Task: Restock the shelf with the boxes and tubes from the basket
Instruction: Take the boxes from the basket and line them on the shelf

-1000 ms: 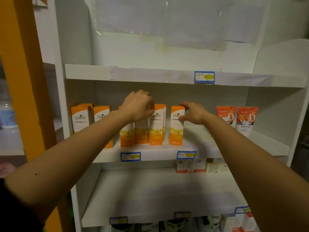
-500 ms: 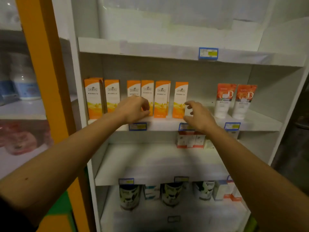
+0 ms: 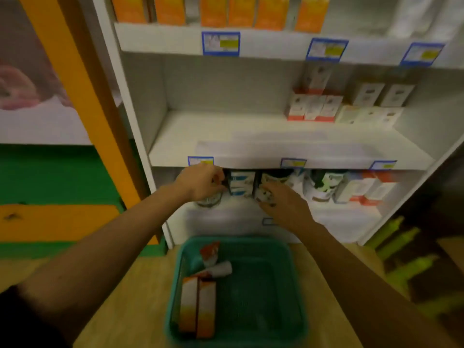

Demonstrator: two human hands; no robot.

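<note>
- Both bare arms stretched forward from the bottom corners of the frame, meeting at the lowest shelf row [image 3: 326,217] in the middle of the picture.
- Left hand [image 3: 200,183] just under the middle shelf's front lip, knuckles up, fingers curled in beside a dark can [image 3: 208,200]; can't tell if the grip is actually closed on it or just resting there, too smeared.
- Right hand [image 3: 283,203] palm down, fingers spread loosely and pointing up-left toward a dark printed container [image 3: 272,180]; grip looks open, nothing held.
- White-and-blue box [image 3: 242,183] standing between the two hands.
- Green basket [image 3: 298,297] at bottom centre on a wooden desk [image 3: 130,297], well below both hands.
- Inside the basket, left side: two orange-and-white boxes [image 3: 198,307] side by side, plus two tubes [image 3: 213,262] with orange-red ends lying above them.
- Orange boxes [image 3: 241,11] lined up along the top edge, tops cut off by the frame.
- Small white boxes with red bases [image 3: 312,108] on the middle shelf, upper right.
- Whole shot motion-blurred: labels and price tags [image 3: 221,43] unreadable, left hand covering most of the can.
</note>
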